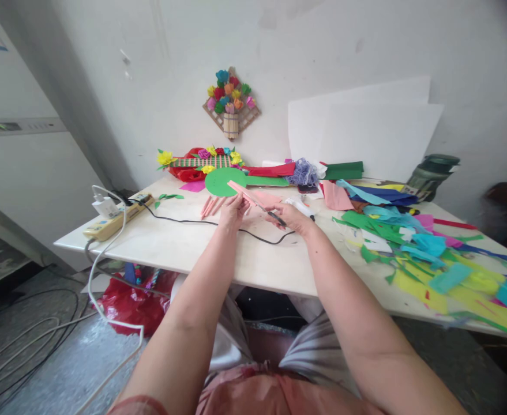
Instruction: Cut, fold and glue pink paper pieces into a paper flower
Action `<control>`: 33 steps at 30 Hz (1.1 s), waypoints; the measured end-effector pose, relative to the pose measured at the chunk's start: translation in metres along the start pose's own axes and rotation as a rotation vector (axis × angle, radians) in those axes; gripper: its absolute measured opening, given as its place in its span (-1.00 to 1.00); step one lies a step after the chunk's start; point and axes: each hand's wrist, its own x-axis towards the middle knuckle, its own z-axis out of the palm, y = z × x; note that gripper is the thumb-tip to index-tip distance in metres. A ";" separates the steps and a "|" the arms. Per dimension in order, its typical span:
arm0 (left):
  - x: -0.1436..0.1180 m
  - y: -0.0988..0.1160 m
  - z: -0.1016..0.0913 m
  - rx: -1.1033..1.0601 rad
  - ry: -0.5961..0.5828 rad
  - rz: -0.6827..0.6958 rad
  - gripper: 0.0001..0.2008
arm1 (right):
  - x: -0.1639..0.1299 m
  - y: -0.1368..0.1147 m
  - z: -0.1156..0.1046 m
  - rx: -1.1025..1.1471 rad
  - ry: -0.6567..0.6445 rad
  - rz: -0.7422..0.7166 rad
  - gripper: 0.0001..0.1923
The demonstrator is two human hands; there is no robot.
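Observation:
My left hand [233, 212] is closed on a folded pink paper strip [237, 188] held above the white table. In my right hand [292, 217] is a pair of scissors [275, 217], the fingers closed round the dark handles. The blades point left to the paper strip beside my left fingers; whether they touch it I cannot tell. Several narrow pink strips [210, 207] lie just left of my left hand. A pink sheet [269, 197] lies behind the scissors. Beyond my hands is a round green paper piece [224, 181] with a long green arm to the right.
A power strip [117, 221] stands at the left edge, its black cable [184, 220] crossing the table under my hands. Coloured paper scraps [435, 242] cover the right side, near a dark bottle [432, 176]. A flower-trimmed woven piece [201, 162] lies at the back.

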 end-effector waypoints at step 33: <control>-0.002 0.000 0.001 0.025 0.010 -0.018 -0.91 | -0.001 0.000 0.000 0.017 -0.006 0.006 -0.61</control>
